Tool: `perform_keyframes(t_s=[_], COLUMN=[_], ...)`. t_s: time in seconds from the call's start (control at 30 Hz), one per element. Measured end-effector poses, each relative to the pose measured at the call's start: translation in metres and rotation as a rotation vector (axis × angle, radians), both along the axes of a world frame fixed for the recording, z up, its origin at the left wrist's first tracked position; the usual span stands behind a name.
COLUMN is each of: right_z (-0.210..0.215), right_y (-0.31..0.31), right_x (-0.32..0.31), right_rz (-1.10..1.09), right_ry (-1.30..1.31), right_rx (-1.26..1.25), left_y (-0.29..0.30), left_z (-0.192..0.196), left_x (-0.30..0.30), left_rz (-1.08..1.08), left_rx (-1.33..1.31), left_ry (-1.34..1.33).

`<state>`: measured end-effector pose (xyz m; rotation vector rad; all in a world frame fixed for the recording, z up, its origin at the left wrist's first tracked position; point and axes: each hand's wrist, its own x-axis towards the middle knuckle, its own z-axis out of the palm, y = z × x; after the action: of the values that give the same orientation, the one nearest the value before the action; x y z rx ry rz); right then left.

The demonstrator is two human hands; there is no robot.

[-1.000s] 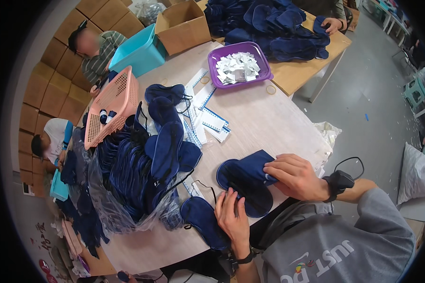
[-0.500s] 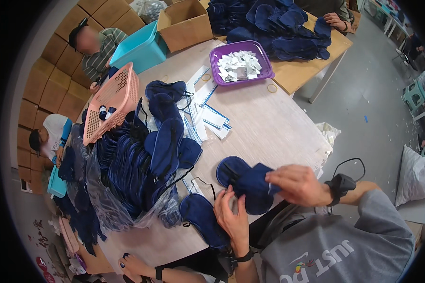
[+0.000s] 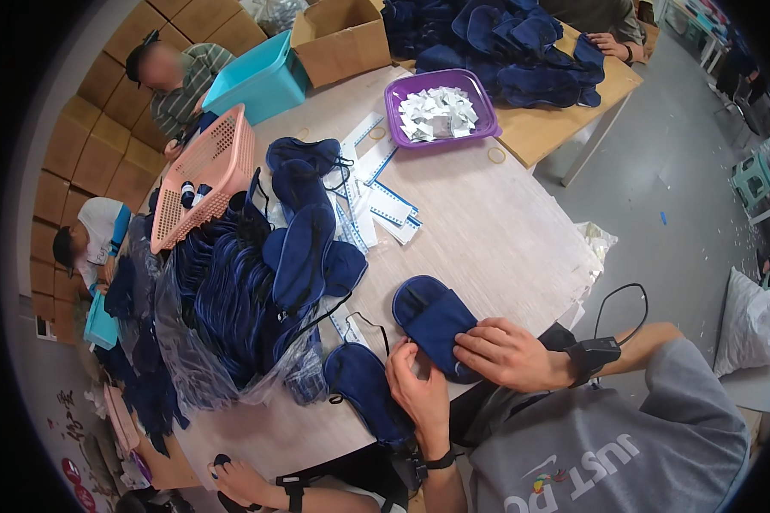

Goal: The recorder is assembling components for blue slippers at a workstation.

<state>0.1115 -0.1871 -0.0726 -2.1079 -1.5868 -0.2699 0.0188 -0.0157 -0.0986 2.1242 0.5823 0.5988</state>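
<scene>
In front of me a dark blue eye mask (image 3: 410, 296) lies on the table, with a flat dark blue cloth piece (image 3: 441, 328), perhaps a pouch, covering much of it. My left hand (image 3: 421, 389) has its fingertips and thumb at the near left edge of this stack, closed on the mask's edge. From the right, my right hand (image 3: 505, 352) grips the cloth piece, its fingers together on top and its thumb hidden. Beside my left wrist lies another dark blue eye mask (image 3: 364, 389) with a thin black strap.
A clear bag (image 3: 201, 376) packed with blue masks (image 3: 239, 295) stands left. Farther back are white-and-blue strips (image 3: 389, 205), a purple basin (image 3: 494, 132) of white slips, a pink basket (image 3: 238, 141), a turquoise bin (image 3: 261, 90) and a carton (image 3: 338, 47). Another person's hand (image 3: 239, 483) is lower left.
My right hand has lowered and shifted slightly left, and the cloth piece it held raised now lies flat over the mask. My left hand stays at nearly the same place.
</scene>
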Motion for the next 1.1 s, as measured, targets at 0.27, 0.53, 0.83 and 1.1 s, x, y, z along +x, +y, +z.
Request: perform_keyframes(t_s=[0.27,0.53,0.83,1.1], right_z=[0.008,0.04,0.008,0.006], right_y=[0.001,0.01,0.018,0.019], right_x=[0.002,0.042,0.042,0.045], right_rz=[-0.004,0.034,0.19,0.187], right_ry=[-0.065,0.574,0.344,0.378], right_rx=[-0.062,0.142,-0.115,-0.108], left_y=[-0.001,-0.003,0.001,-0.004], left_z=[-0.001,-0.003,-0.001,0.012], left_x=[0.0,0.001,-0.001,0.006], left_rz=[-0.004,0.023,-0.013,0.064], left_rx=[0.012,0.039,-0.131,0.118], left_ry=[0.003,-0.015,-0.069,-0.067])
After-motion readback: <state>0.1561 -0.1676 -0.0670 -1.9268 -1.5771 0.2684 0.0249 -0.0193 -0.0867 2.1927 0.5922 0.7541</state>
